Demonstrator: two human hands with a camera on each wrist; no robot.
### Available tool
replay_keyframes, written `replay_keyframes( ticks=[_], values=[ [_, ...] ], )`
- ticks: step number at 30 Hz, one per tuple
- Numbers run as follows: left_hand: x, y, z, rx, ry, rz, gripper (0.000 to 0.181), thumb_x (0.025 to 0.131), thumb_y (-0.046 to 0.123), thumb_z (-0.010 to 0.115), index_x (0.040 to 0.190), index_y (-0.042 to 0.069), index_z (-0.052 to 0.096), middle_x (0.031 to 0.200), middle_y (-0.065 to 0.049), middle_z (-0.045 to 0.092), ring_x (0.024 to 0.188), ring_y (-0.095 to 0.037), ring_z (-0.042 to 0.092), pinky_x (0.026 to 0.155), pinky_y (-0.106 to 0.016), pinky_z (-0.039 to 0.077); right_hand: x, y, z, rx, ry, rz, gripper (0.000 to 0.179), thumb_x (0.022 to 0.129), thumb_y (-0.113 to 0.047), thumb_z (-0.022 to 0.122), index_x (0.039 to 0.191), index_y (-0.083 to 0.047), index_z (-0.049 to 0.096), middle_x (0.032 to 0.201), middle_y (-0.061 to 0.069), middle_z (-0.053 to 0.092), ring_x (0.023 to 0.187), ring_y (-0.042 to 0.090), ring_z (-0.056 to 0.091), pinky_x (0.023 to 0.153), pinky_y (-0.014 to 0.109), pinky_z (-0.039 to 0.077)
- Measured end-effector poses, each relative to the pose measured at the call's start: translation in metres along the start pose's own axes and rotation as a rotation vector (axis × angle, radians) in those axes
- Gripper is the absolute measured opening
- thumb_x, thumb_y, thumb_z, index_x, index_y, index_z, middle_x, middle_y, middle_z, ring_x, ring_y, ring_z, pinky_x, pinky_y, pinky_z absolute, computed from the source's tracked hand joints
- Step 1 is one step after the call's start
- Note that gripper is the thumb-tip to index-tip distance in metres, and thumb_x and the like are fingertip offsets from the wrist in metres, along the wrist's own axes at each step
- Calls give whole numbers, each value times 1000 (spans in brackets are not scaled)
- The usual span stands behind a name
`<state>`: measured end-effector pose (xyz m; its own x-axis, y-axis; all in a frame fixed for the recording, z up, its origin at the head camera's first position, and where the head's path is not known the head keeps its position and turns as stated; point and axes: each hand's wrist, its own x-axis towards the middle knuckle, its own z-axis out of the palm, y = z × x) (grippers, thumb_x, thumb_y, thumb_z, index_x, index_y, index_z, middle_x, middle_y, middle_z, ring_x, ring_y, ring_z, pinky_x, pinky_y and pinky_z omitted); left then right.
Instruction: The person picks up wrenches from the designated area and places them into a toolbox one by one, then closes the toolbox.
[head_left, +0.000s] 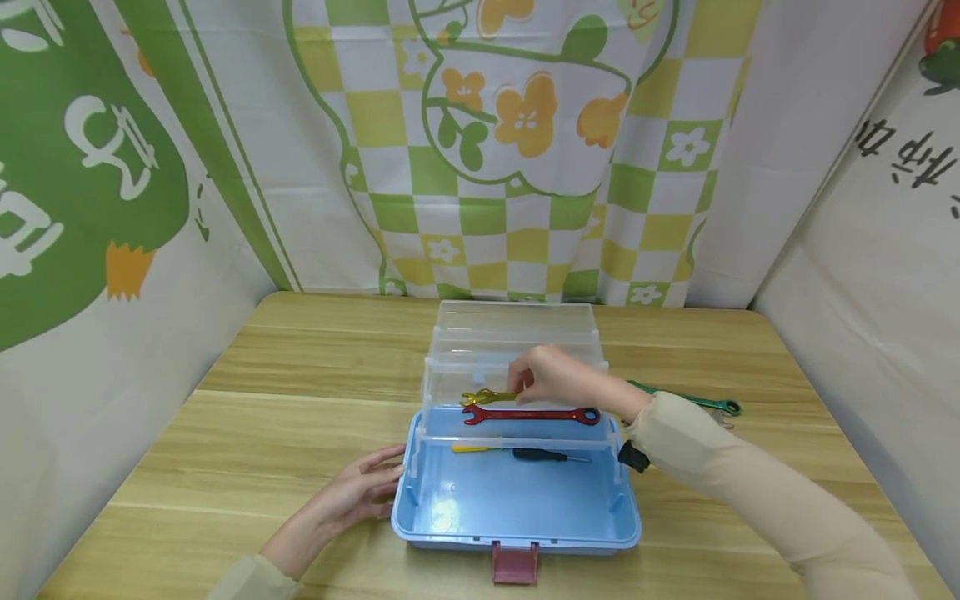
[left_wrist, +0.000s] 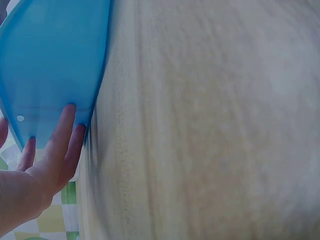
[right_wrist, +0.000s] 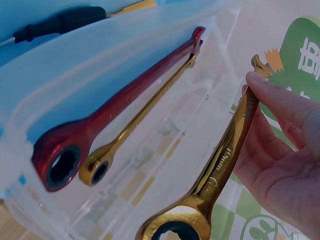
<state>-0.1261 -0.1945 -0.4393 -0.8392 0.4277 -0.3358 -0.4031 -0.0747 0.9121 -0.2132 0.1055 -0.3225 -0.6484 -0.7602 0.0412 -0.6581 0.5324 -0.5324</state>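
My right hand [head_left: 551, 375] pinches a gold ratchet wrench [right_wrist: 220, 165] near its open end, above the clear tray [right_wrist: 125, 37] of a blue toolbox [head_left: 517, 521]. In that tray lie a red ratchet wrench [head_left: 528, 414] and a smaller gold wrench [right_wrist: 145, 112], side by side. The held wrench stays apart from both in the right wrist view. My left hand [head_left: 360, 492] rests against the toolbox's left wall, fingers extended, as the left wrist view shows too. On the toolbox floor lie a black-handled screwdriver [head_left: 536, 454] and a yellow tool [head_left: 472, 449], partly seen.
The toolbox's clear lid [head_left: 517, 317] is raised at the back, and its pink latch [head_left: 514, 565] hangs down in front. Right of the box, a green wrench [head_left: 693, 400] and a silver one [head_left: 723, 418] lie on the wooden table [head_left: 300, 375], partly behind my right forearm.
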Motion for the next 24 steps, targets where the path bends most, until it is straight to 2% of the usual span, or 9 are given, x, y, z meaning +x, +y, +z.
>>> replay_keyframes(
  ticks=[14, 24],
  values=[
    [1, -1, 0, 1, -1, 0, 64, 89, 17, 50, 136, -7, 15, 116, -13, 51, 100, -20, 53, 86, -43, 44, 20, -2, 24, 23, -49, -37, 7, 71, 0, 70, 74, -3, 65, 72, 1, 62, 65, 7, 54, 59, 15, 46],
    [1, -2, -1, -1, -17, 4, 63, 90, 17, 48, 137, -7, 13, 118, -14, 50, 102, -21, 53, 87, -43, 44, 27, 1, 38, 63, -47, -18, 9, 70, 3, 70, 74, -3, 65, 72, 2, 62, 65, 8, 55, 57, 15, 46]
  ],
)
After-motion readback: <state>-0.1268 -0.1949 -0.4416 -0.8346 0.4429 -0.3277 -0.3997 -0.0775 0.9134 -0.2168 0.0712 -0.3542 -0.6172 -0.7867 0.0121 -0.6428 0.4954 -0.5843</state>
